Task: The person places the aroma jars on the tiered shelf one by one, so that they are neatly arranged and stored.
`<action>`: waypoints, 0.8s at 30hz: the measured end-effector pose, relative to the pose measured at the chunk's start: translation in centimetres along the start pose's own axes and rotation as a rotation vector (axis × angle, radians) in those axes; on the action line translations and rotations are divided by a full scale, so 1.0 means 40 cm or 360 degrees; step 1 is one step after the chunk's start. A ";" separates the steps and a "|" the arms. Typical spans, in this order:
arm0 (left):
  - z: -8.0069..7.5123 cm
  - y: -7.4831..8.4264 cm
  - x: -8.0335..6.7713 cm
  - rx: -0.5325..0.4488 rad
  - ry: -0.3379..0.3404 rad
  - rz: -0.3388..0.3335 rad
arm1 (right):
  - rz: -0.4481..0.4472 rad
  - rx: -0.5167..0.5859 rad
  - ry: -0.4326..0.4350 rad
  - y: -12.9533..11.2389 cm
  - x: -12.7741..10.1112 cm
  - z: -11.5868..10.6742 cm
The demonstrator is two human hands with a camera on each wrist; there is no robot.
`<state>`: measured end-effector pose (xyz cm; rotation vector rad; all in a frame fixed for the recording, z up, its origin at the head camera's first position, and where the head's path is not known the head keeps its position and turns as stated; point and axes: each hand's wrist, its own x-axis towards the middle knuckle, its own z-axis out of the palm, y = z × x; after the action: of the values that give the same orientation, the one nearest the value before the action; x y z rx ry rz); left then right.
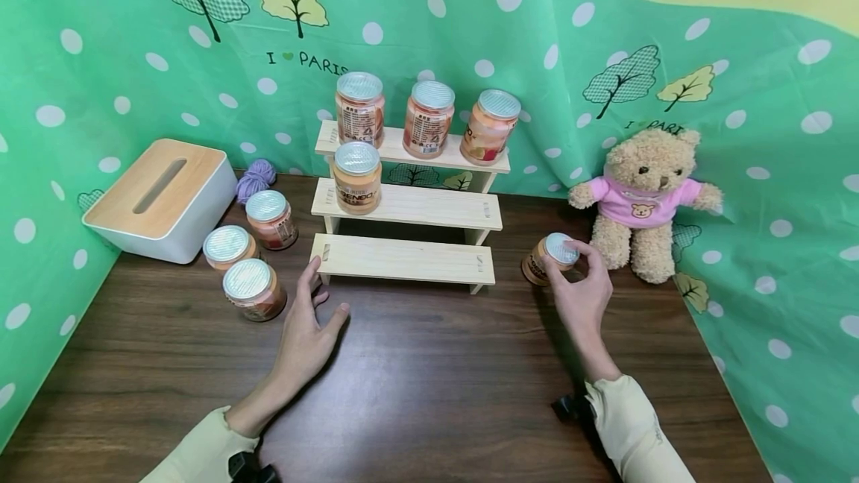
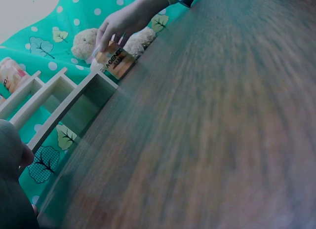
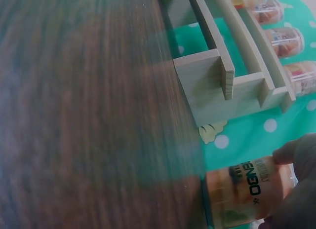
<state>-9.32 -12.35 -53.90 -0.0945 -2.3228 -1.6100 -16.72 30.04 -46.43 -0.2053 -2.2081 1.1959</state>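
Observation:
My right hand (image 1: 585, 293) grips a jar (image 1: 535, 267) by its pale ridged lid, fingers and thumb around the rim. In the right wrist view the dark lettering on this jar (image 3: 247, 189) faces the camera. It is right of a three-step wooden shelf (image 1: 403, 258), near the teddy bear. With fingers loosely extended, my left hand (image 1: 305, 341) is at the left end of the lowest step; whether a fingertip touches the wood I cannot tell. Three jars (image 1: 429, 121) stand on the top step, and one jar (image 1: 358, 188) is on the left of the middle step.
Three more jars (image 1: 258, 297) are grouped on the brown table (image 1: 429, 393) left of the shelf. Behind them are a white tissue box (image 1: 181, 222) with a wooden top and a purple yarn ball (image 1: 255, 181). A teddy bear (image 1: 647, 203) in pink leans by the green dotted cloth (image 1: 772, 170).

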 end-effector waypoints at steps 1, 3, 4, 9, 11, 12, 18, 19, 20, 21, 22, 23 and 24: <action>0.000 0.000 0.000 -0.0003 0.0002 0.0000 | -0.0003 0.0007 0.0008 0.001 0.000 0.001; 0.000 0.003 -0.001 -0.0007 0.0003 0.0003 | -0.0014 0.0023 0.0024 0.002 0.001 0.003; -0.001 0.005 -0.001 -0.0012 0.0006 0.0002 | -0.0020 0.0031 0.0033 0.002 0.001 0.004; -0.007 0.040 -0.001 -0.0018 0.0009 -0.0009 | -0.0058 0.0112 0.0088 -0.015 -0.006 0.009; -0.012 0.061 -0.001 -0.0023 0.0001 -0.0028 | -0.0080 0.0151 0.0102 -0.036 -0.011 0.008; -0.013 0.070 -0.001 -0.0027 -0.0003 -0.0034 | -0.0090 0.0161 0.0108 -0.049 -0.014 0.007; -0.016 0.082 -0.001 -0.0038 -0.0006 -0.0038 | -0.0173 0.0234 0.0114 -0.106 -0.027 -0.002; -0.014 0.077 -0.001 -0.0039 -0.0001 -0.0025 | -0.0189 0.0251 0.0111 -0.111 -0.028 -0.003; -0.013 0.070 0.000 -0.0027 0.0008 -0.0004 | -0.0204 0.0266 0.0108 -0.115 -0.028 -0.003; -0.011 0.061 0.000 -0.0024 0.0014 0.0006 | -0.0217 0.0280 0.0108 -0.118 -0.028 -0.004; -0.009 0.052 0.000 -0.0026 0.0018 0.0018 | -0.0228 0.0302 0.0109 -0.122 -0.028 -0.003; -0.007 0.045 0.000 -0.0027 0.0024 0.0035 | -0.0237 0.0325 0.0109 -0.126 -0.028 -0.003; -0.006 0.037 0.000 -0.0028 0.0026 0.0040 | -0.0248 0.0347 0.0108 -0.131 -0.028 -0.003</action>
<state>-8.95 -12.02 -52.48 -0.1137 -2.2862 -1.6136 -14.97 26.64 -42.69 0.0152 -1.9785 1.3106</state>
